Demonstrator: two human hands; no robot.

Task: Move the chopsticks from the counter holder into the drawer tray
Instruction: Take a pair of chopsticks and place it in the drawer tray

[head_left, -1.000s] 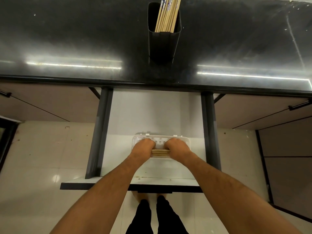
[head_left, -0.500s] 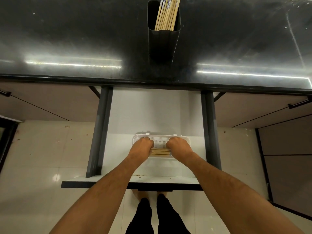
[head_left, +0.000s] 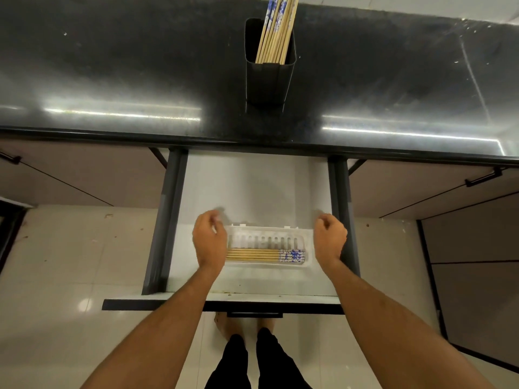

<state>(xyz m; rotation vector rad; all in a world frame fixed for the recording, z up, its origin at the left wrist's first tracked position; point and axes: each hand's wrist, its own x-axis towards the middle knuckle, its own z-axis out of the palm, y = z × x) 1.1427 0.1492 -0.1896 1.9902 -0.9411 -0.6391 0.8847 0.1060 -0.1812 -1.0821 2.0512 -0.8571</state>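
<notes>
With one bundle of blue-tipped bamboo chopsticks point(head_left: 264, 255) laid in the white slotted plastic drawer tray point(head_left: 308, 258), both hands, the left hand point(head_left: 210, 240) and the right hand point(head_left: 330, 239), are held loosely curled and empty, and a reach to 12 o'clock for the remaining chopsticks point(head_left: 276, 32) in the tall dark holder point(head_left: 269, 80) on the black bench point(head_left: 112, 80) is judged to be needed next.

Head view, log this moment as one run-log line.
left hand: empty | right hand: empty | tray: chopsticks lying flat | holder: more chopsticks standing

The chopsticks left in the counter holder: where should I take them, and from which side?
Pinch the chopsticks on their patterned upper shafts, coming from above. They stand bundled, leaning right, in the holder, whose walls hide their lower ends.
</notes>
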